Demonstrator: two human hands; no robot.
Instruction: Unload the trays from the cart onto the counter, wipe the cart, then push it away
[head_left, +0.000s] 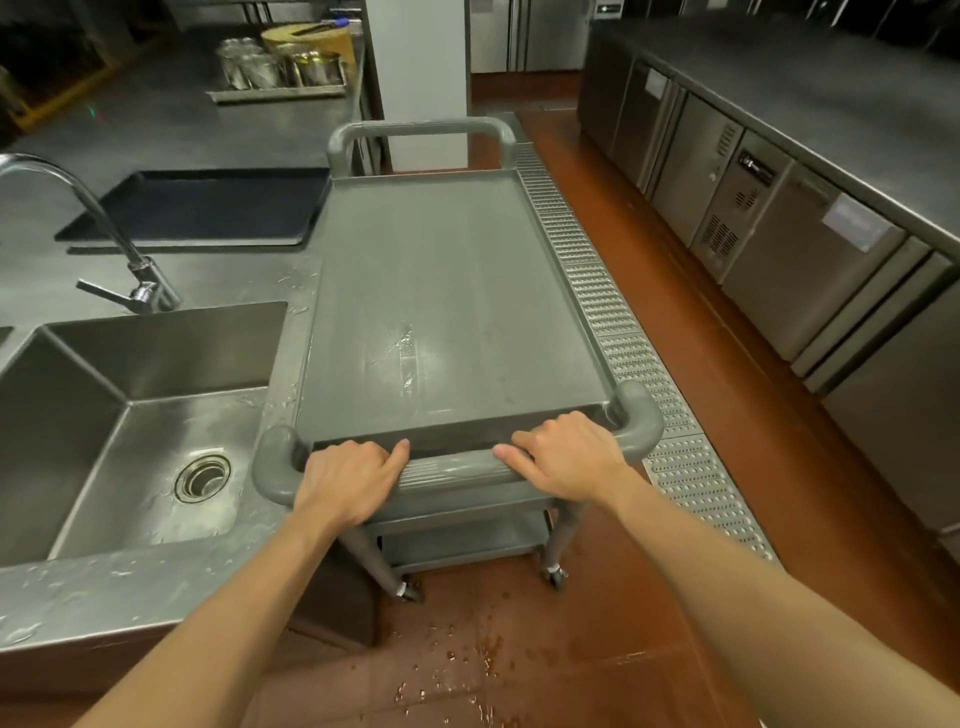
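Head view: both hands, left hand; right hand, grip cart handle; labels unreadable.

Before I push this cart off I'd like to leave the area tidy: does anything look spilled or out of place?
Yes. Water is splashed on the floor behind the cart, droplets sit on the counter around the sink, and a wet streak remains on the cart's top. Nothing looks askew or damaged.

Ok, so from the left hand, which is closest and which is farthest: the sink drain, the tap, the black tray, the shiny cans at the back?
From the left hand, which grips the cart handle:
1. Sink drain, just to its left in the sink.
2. Tap, behind the sink.
3. Black tray, on the counter beside the cart.
4. Shiny cans, far back on the counter.
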